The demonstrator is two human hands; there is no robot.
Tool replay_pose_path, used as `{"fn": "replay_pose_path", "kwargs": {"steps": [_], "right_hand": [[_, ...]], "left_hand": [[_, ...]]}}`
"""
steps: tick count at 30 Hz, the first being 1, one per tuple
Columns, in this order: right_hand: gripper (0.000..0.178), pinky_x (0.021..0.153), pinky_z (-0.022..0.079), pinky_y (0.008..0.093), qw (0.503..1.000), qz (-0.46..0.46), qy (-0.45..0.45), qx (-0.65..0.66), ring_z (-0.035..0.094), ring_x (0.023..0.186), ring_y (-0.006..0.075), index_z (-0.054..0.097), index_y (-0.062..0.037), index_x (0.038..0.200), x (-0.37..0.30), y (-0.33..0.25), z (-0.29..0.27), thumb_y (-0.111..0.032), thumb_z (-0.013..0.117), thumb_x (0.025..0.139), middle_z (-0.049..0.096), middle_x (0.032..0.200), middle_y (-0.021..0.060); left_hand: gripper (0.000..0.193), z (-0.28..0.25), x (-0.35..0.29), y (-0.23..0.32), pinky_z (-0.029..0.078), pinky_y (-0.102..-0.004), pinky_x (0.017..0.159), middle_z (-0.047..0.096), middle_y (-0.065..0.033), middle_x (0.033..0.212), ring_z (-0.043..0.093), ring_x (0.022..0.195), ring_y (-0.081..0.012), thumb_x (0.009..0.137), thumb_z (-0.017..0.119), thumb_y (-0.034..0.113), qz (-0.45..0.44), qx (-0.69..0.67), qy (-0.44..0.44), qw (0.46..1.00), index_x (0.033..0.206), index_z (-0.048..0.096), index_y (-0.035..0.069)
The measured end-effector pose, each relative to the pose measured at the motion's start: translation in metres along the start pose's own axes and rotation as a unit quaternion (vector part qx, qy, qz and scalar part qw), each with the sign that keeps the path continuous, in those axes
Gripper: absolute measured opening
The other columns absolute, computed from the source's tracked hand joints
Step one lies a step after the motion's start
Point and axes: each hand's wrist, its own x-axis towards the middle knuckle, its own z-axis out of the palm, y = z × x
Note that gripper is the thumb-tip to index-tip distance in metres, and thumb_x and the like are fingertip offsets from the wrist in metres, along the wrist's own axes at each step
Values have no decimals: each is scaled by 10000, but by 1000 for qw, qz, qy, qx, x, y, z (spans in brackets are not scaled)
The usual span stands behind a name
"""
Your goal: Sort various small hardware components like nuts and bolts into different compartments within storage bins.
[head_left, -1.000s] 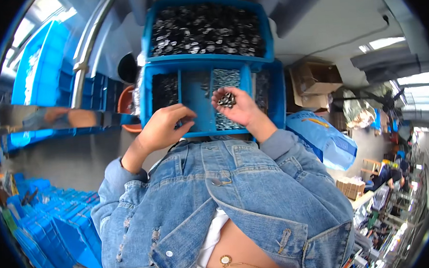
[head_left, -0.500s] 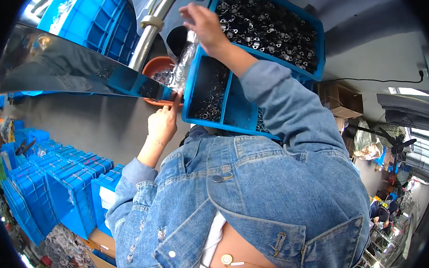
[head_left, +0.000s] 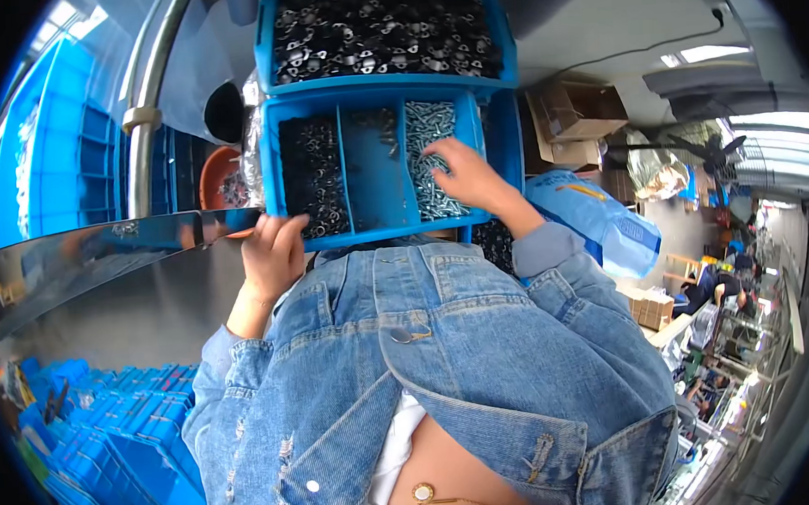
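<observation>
A blue divided tray (head_left: 380, 233) lies in front of my body. My right hand (head_left: 470, 182) is over its right compartment, thumb and fingers apart, the tips at the silver screws (head_left: 431, 126). At the tray's near left corner, my left hand (head_left: 273, 256) has its fingers curled beside the compartment of small black ring-like parts (head_left: 311, 170). Whatever those fingers may hold is hidden. The middle compartment has a few small dark pieces (head_left: 386, 124) toward its far end, with its blue floor showing.
Beyond the tray stands a blue bin of black and silver metal brackets (head_left: 382, 32). An orange bowl (head_left: 215, 176) and a metal pole (head_left: 143, 148) are at the left, by a shiny metal edge (head_left: 99, 253). Cardboard boxes (head_left: 581, 112) and a blue bag (head_left: 597, 222) stand right; blue crates (head_left: 129, 436) lower left.
My right hand has come back from beyond the tray's far left to the screws. My left hand's fingers, one outstretched before, are now curled. The view has turned, shifting the bins leftward.
</observation>
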Motion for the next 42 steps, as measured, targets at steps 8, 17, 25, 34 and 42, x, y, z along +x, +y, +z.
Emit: {"fn": "replay_pose_path", "kwargs": {"steps": [8, 17, 25, 34, 42], "right_hand": [[323, 817, 457, 430, 981, -57, -29, -182, 493, 1006, 363, 565, -45, 1061, -15, -2, 31, 8, 549, 743, 536, 1015, 162], [217, 768, 463, 428, 996, -64, -42, -47, 552, 889, 355, 588, -19, 941, -10, 16, 27, -5, 605, 725, 539, 946, 162], [175, 674, 479, 305, 947, 97, -47, 303, 580, 725, 194, 604, -1, 957, -9, 5, -5, -88, 630, 807, 589, 799, 95], [206, 438, 266, 220, 419, 126, -173, 882, 297, 531, 96, 436, -60, 735, -17, 18, -13, -201, 432, 885, 314, 640, -3], [401, 376, 213, 206, 792, 123, -126, 584, 319, 504, 54, 501, -62, 729, 60, 8, -68, -407, 496, 932, 352, 590, -36]], "left_hand": [[313, 97, 73, -31, 495, -398, 836, 553, -178, 1093, 549, 1047, -337, 743, 532, 3, -53, 297, -185, 935, 1052, 570, -20], [98, 56, 76, -33, 526, -406, 705, 652, -194, 782, 649, 753, -325, 727, 651, 95, -170, 131, -284, 934, 759, 683, 8], [190, 17, 69, -14, 520, -309, 714, 691, -131, 832, 670, 732, -242, 728, 701, 94, -299, -47, -210, 930, 905, 706, 24], [171, 19, 59, -7, 497, -219, 642, 670, -70, 758, 612, 675, -101, 790, 712, 98, -420, -282, -114, 855, 899, 689, -31], [186, 14, 43, 4, 477, -210, 659, 643, -43, 793, 579, 703, -87, 835, 634, 47, -429, -279, -15, 859, 999, 654, -40]]}}
